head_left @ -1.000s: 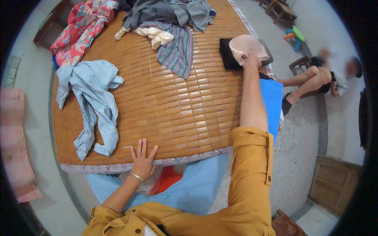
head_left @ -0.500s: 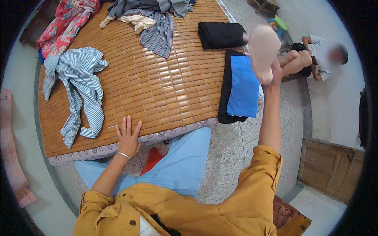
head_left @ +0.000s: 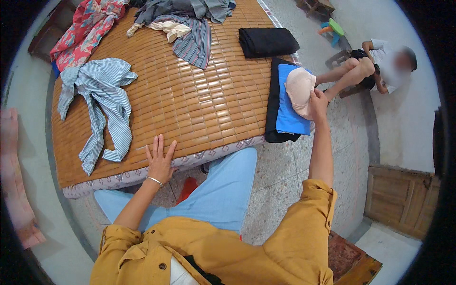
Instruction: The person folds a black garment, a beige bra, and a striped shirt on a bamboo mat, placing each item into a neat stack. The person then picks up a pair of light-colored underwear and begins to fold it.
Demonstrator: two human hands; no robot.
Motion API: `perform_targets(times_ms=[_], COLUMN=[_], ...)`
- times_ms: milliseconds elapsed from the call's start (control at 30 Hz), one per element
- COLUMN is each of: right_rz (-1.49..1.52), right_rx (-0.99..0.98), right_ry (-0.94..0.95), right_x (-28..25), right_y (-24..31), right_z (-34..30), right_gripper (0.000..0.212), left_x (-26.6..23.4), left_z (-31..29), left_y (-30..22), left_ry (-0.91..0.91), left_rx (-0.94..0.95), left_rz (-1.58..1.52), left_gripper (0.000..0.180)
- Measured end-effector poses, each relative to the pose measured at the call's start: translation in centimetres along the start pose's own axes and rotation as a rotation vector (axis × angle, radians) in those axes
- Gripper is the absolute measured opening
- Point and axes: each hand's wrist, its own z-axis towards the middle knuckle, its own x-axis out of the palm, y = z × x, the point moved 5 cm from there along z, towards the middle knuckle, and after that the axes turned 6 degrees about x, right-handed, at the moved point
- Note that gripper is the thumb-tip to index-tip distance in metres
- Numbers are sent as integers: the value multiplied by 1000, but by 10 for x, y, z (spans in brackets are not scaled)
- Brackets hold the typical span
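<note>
My right hand (head_left: 318, 105) pinches the edge of a pale pink folded bra (head_left: 298, 89), cup side up. The bra lies over a folded blue cloth (head_left: 289, 124), which is stacked on a folded black garment (head_left: 272, 114) at the right edge of the bed. Whether the bra's full weight rests on the stack, I cannot tell. My left hand (head_left: 160, 161) is spread flat on the near edge of the bamboo mat (head_left: 185, 104), holding nothing. A blue-and-white striped shirt (head_left: 114, 97) lies crumpled to its left.
Another folded black garment (head_left: 268, 42) sits beyond the stack. Grey clothes (head_left: 166, 12), a striped garment (head_left: 194, 47) and a red floral cloth (head_left: 90, 33) lie at the far side. A person (head_left: 387, 66) sits at right, near a small green-topped stool (head_left: 336, 27).
My right hand has come down and slightly left, bringing the bra from raised in the air onto the blue cloth. My left hand keeps its place on the mat.
</note>
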Motion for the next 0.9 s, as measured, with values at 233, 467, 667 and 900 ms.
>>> perform_targets(times_ms=[233,467,667,900], right_rz=[-143,-484,-337,-750], right_rx=[-371,-584,-456,-327], right_ry=[-218,-292,-249,-354], right_x=[4,38,28,61], right_y=[97,102,116,75], right_z=[-86,-110,-103,-118], right_gripper=[59,81,63,80], left_x=[2,4,2,5], left_z=[-3,-2,-4,-6], left_y=[1,1,2,3], left_ry=[-22,-52,-47,-62], left_rx=[13,31,7,11], left_rz=[19,3,-20,1], left_gripper=[109,108,107,104])
